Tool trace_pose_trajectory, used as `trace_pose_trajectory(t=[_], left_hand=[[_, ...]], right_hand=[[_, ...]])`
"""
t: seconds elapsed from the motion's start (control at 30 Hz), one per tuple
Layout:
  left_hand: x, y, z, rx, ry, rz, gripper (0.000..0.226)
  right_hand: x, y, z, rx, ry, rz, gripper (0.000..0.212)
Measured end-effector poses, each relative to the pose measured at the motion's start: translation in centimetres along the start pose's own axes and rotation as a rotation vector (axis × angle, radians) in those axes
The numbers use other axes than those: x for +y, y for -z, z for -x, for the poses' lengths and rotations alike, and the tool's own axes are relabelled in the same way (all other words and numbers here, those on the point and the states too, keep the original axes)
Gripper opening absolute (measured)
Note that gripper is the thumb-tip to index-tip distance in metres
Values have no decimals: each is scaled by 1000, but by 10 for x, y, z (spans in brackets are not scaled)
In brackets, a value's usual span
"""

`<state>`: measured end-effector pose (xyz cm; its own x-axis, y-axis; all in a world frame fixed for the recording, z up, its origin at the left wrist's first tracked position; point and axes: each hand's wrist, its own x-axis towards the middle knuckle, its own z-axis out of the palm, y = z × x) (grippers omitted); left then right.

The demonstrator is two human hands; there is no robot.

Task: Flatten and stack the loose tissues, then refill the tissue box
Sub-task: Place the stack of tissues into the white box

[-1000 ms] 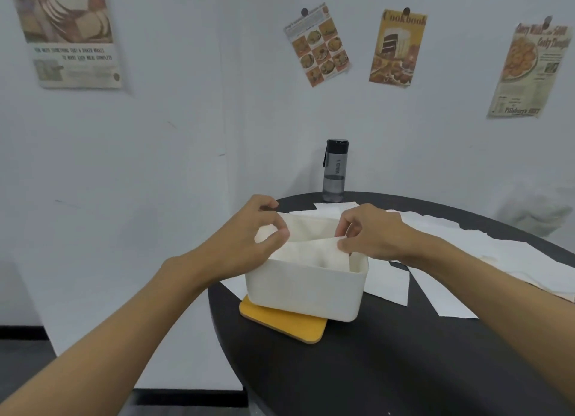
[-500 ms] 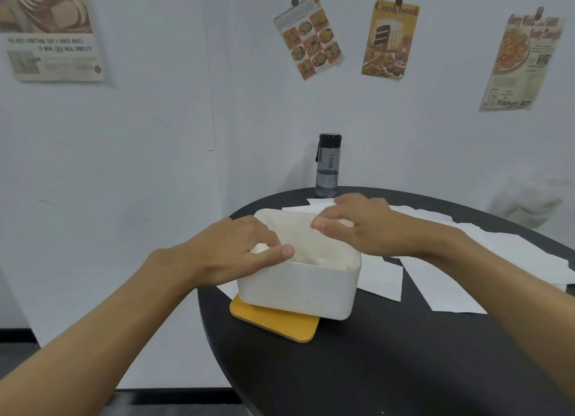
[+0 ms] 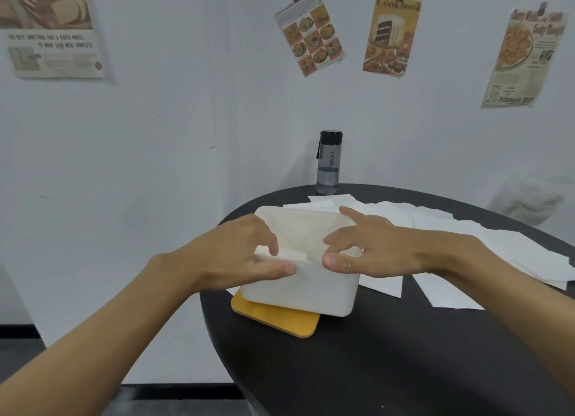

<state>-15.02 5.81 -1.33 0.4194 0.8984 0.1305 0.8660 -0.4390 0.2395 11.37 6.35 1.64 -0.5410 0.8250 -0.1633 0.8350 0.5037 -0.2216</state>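
At the near left edge of a round table (image 3: 389,369) with a smooth matte black top, the tissue box (image 3: 311,291) is sitting open. It is a white, dull-surfaced tub with rounded corners and plain walls, and it is resting askew on a thin orange slab (image 3: 280,319) with a pale edge and rounded corners. A folded tissue (image 3: 295,255) is showing as a soft white edge just inside the near rim, and the hollow behind it is looking creamy and faintly creased.

Both bare hands are working at that near rim. The left hand (image 3: 236,257) is gripping the near wall, its thumb lying flat along the outside and its fingers curling over the rim into the box. The right hand (image 3: 382,247) is pressing its thumb against the outside of the same wall while its index finger is stretching toward the far rim and the other fingers are bending down inside; whether they are pinching the tissue I cannot tell.

Loose tissues (image 3: 448,288), thin flat white rectangles, are lying overlapped across the table to the right of the box and behind it. A smoky translucent bottle (image 3: 329,163) with a black cap is standing at the far edge. Yellowed paper posters (image 3: 392,34) are hanging pinned on the pale wall (image 3: 155,167).
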Motion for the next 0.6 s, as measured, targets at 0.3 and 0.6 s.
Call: trace_pose_trajectory(t=[0.3, 0.6], left_hand=[[2, -17, 13, 214, 141, 396, 88], [40, -15, 12, 314, 129, 497, 75]], right_hand=[[32, -23, 10, 229, 60, -443, 102], [48, -38, 35, 368, 110, -809, 114]])
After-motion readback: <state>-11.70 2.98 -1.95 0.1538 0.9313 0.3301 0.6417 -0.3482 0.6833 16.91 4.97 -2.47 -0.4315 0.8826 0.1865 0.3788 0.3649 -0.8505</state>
